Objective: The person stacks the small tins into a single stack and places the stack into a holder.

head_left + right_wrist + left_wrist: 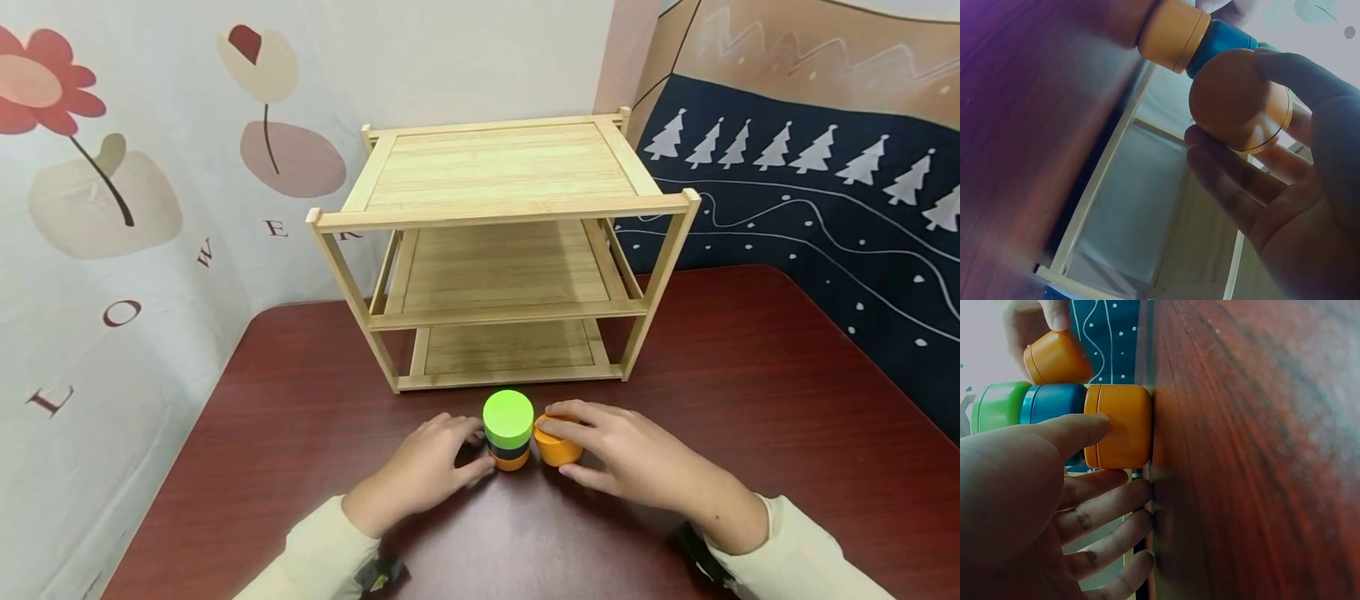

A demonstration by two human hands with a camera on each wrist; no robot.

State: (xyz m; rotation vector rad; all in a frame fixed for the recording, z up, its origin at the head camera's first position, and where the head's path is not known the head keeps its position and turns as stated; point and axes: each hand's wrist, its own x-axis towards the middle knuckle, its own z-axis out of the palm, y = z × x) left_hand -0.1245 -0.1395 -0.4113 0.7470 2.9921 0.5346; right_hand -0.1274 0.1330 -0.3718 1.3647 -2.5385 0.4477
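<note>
Three small lidded jars stand stacked on the table: a green jar [508,419] on top, a dark blue jar [1057,402] in the middle and an orange jar [1124,428] at the bottom. My left hand [423,462] holds the stack low from its left side. In the left wrist view the thumb lies on the bottom orange jar, with the other fingers behind it. My right hand [637,454] grips a second orange jar [1235,103] between thumb and fingers. That jar is tilted and raised off the table, close to the stack's right side.
Just behind the jars stands a three-level wooden shelf [510,212]. The dark red table [750,400] extends to both sides. Beyond it hang a flower-print cloth [172,192] at left and a dark blue tree-print cloth [795,200] at right.
</note>
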